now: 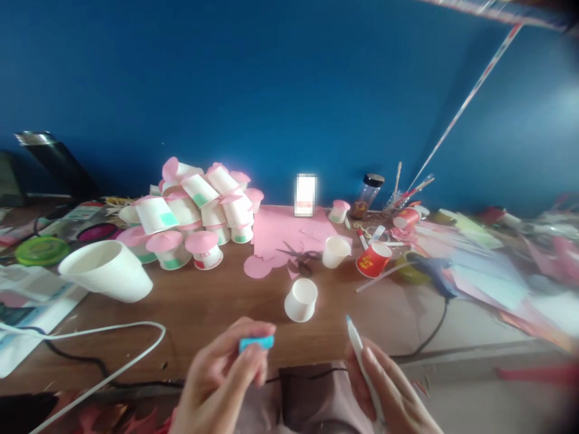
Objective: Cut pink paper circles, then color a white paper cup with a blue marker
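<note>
My left hand (226,380) is at the bottom centre, its fingers pinched on a small blue cap (256,343). My right hand (389,392) is closed around a white pen (359,355) whose blue tip points up and away. Just beyond both hands, a small white paper cup (301,299) stands upside down on the brown wooden table (208,307). The two hands are a short way apart, over the table's front edge.
A heap of pink-topped paper cups (199,211) lies at the back left, with a stack of white cups (106,270) on its side. Pink paper (283,232), scissors (301,256), a red cup (373,259), a jar (367,196), a glue gun (429,271) and cables (113,343) surround the work spot.
</note>
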